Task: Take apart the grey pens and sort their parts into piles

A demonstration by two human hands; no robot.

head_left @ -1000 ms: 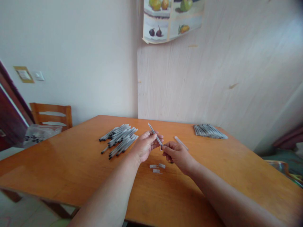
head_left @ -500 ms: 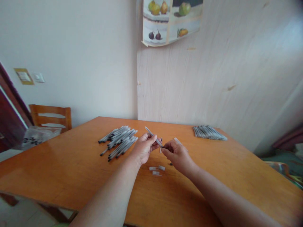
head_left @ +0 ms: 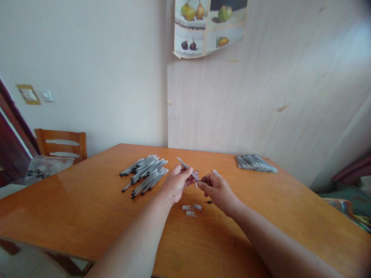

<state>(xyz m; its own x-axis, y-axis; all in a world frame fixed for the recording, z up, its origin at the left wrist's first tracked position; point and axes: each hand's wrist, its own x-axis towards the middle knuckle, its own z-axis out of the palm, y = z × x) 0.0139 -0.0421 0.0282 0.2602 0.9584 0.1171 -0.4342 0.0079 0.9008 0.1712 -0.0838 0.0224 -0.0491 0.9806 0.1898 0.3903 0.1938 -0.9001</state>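
Note:
My left hand (head_left: pixel 176 182) is closed round a thin grey pen (head_left: pixel 187 168) that slants up to the left above the orange wooden table (head_left: pixel 87 208). My right hand (head_left: pixel 216 189) pinches at the pen's lower end, fingers pressed together; a pale pen tube (head_left: pixel 216 173) pokes out behind its knuckles. Three small clear caps (head_left: pixel 190 209) lie on the table just below my hands, beside a tiny black piece (head_left: pixel 209 202). A loose heap of grey pens (head_left: pixel 145 173) lies to the left of my left hand.
A neat stack of pens (head_left: pixel 255 162) rests at the table's far right near the wood-panel wall (head_left: pixel 261 96). A wooden chair (head_left: pixel 60 141) and a plastic bag (head_left: pixel 43 170) of small dark parts stand at the left. A fruit poster (head_left: pixel 208 25) hangs above.
My hands have drifted slightly closer together and lower in view, still holding the same pen; the camera tilted a little. Nothing on the table has moved.

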